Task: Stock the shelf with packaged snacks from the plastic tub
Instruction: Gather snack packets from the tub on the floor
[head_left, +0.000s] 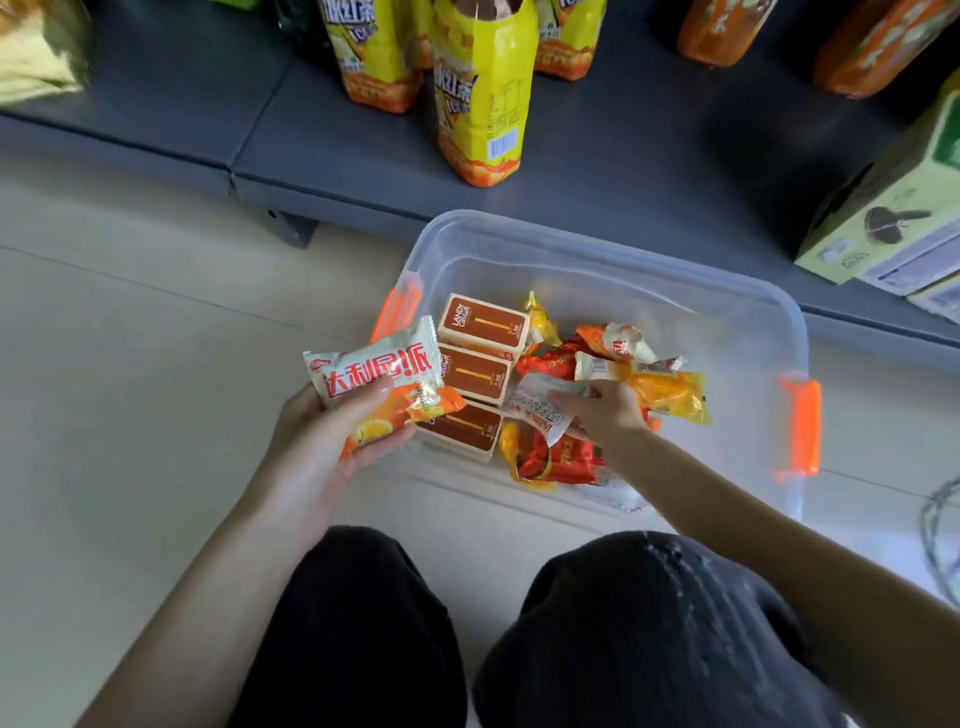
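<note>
Pale floor (130, 364) runs up to a low grey shelf (623, 156), where yellow bottles (480, 104) stand near the front edge, orange bottles (722, 31) stand further back, and a carton (893, 208) sits at the right. A clear tub (748, 332) with orange latches rests on the floor just before the shelf, between it and the crouching person's knees. The hands are apart. The left hand (327, 436) is raised beside the tub's left wall, fingers curled round a white-and-orange pack (374, 369); whether it holds one or two I cannot tell. The right hand (608, 410) is down inside the tub, pinching a second pack (537, 410) among the loose goods. Three brown boxes (480, 327) lie in a row along the tub's left side, with red packs (561, 460) and yellow packs (670, 389) heaped beside them. No snack of these kinds shows on the visible stretch of shelf, so the stocking looks barely begun: packs are being gathered in hand, none is placed yet, and most of the tub's load is left to move.
</note>
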